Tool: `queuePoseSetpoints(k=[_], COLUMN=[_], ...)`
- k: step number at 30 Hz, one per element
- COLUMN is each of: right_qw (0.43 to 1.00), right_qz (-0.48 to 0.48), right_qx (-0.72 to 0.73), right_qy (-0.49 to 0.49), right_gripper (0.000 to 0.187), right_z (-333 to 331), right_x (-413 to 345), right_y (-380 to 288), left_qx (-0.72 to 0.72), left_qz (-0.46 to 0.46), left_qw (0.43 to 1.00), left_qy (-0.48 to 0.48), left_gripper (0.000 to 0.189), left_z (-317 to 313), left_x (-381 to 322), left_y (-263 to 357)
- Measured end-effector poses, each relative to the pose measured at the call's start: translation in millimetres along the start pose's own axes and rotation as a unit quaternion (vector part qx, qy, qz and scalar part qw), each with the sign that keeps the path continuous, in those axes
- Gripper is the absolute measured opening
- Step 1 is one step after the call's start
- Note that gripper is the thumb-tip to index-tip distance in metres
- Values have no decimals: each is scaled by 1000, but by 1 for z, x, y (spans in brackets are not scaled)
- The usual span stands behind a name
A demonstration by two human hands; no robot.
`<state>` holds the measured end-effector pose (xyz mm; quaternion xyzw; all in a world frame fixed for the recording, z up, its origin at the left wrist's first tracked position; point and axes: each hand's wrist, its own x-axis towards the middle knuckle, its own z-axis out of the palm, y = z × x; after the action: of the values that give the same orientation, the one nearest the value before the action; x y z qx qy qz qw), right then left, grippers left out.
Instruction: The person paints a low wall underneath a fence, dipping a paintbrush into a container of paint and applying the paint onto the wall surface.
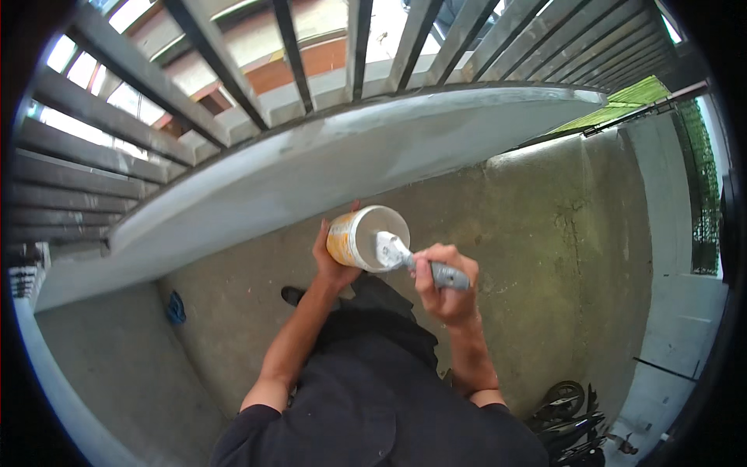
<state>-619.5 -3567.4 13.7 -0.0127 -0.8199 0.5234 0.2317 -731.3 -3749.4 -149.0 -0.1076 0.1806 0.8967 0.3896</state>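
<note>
My left hand [334, 257] holds a white plastic tub [344, 239] with an orange and white printed side. The tub is tilted, its open mouth facing right. In my right hand [446, 283] is a paintbrush [449, 275], gripped by its grey handle. Its bristle end, coated in white, lies at the tub's mouth, over the near right part of the rim. How full the tub is cannot be told. Both hands are in front of my body, above the concrete floor.
A low pale wall [350, 152] topped by metal railing bars [357, 52] curves across the front. A blue object [175, 307] lies on the floor at left, by the side wall. A motorcycle [566, 429] stands at lower right. Green netting [706, 192] hangs at far right.
</note>
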Motion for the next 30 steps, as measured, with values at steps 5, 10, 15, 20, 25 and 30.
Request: queuePoseSetpoints(k=[5,10,15,20,25,30], right_qw=[999,999,999,992,982,985], right_qz=[22,14,5,54,79,36], right_qx=[29,25,44,113,164,150], right_qy=[0,-15,-27,14,48,73], right_gripper=[9,10,11,16,18,22], right_z=[4,9,15,21,10,9], right_x=[6,6,10,14,32,64], right_y=[-8,-8,-6,1,-1,-6], left_qx=[-6,-10,-3,-26,-23,-47], left_qz=[15,31,57,74,105,112], left_qw=[1000,999,998,997,994,993], left_qy=[-25,-43,-26,-18,-5,0], left_gripper=[87,87,89,84,85,86], left_z=[-11,-21,-14,-14,-31,-37], left_x=[-21,-36,-39,-38,-41,-51], left_y=[10,17,20,28,37,65])
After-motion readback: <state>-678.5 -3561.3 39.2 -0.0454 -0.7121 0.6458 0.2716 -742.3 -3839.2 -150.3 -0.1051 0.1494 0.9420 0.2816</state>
